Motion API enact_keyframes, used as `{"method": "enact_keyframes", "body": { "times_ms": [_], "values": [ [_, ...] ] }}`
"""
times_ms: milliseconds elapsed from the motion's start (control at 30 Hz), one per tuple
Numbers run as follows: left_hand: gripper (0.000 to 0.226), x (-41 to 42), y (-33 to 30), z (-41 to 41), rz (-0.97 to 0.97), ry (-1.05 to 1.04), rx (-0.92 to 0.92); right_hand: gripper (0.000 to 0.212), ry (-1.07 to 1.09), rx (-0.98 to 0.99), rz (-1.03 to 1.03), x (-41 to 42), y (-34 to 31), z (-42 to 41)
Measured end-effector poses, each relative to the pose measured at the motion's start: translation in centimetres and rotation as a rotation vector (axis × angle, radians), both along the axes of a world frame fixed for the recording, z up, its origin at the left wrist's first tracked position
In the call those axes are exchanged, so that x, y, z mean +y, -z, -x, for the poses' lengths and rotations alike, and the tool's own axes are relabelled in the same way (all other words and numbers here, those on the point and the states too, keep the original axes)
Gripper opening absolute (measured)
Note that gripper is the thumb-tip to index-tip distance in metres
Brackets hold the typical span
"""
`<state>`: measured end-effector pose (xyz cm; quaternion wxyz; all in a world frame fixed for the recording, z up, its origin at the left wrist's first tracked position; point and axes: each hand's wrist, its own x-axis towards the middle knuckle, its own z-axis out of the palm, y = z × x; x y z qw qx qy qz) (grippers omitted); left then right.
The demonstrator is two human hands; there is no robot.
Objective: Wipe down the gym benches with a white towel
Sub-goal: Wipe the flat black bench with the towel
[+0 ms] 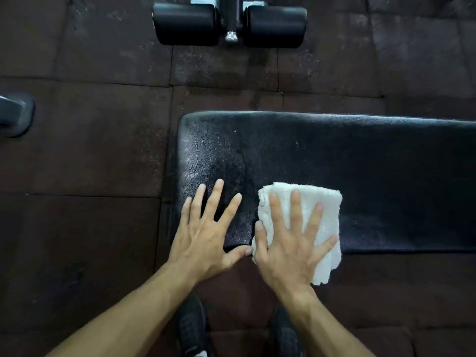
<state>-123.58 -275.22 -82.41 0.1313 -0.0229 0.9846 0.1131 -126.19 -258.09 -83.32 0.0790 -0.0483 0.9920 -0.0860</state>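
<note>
My right hand (288, 243) lay flat, fingers spread, pressing the folded white terry towel (309, 215) at the near edge of the black padded vinyl bench (360, 163), close to its left end. My left hand (206, 233) rested open and empty just beside it. The towel looked soft, light and limp, best driven under a flat palm. I saw no writing.

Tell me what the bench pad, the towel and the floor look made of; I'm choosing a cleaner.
Bench pad: likely vinyl or faux leather, black, with a pebbled grain and a glossy sheen. Towel: white terry cloth, probably cotton, with a fluffy looped pile. Floor: seemingly rubber tiles, dark, matte and speckled, with visible seams.
</note>
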Motion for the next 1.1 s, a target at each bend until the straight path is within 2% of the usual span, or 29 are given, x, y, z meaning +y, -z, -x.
{"method": "enact_keyframes", "body": {
  "times_ms": [133,300,433,567,667,800,933,1100],
  "values": [
    [0.102,-2.0,-0.2,0.0,-0.018,0.006,-0.023,0.065,0.052,-0.048,0.016,-2.7,-0.1,-0.5],
    [0.105,-4.9,-0.4,0.5,-0.033,-0.009,-0.047,0.064,0.013,-0.127,0.012,-4.2,-0.6,0.7],
    [0.105,-5.5,-1.0,1.2,-0.023,-0.004,-0.095,0.063,-0.093,-0.164,-0.009,-5.3,-1.5,3.3],
    [0.093,-5.3,-1.6,1.5,-0.058,-0.044,-0.093,0.063,-0.161,-0.211,0.065,-6.2,-2.4,6.2],
    [0.085,-4.2,-2.3,2.2,-0.116,-0.1,-0.033,0.063,-0.242,-0.144,0.078,-4.3,-2.7,6.3],
    [0.082,-0.1,-3.2,4.1,-0.126,-0.081,0.014,0.063,-0.372,-0.047,-0.02,1.2,-3.0,8.4],
    [0.087,5.3,-3.3,6.9,-0.079,-0.087,0.007,0.062,-0.397,-0.013,-0.076,6.5,-3.2,12.0],
    [0.093,10.6,-2.5,9.6,0.014,-0.111,-0.023,0.062,-0.493,-0.062,-0.135,11.5,-1.7,13.9]
  ]
}}
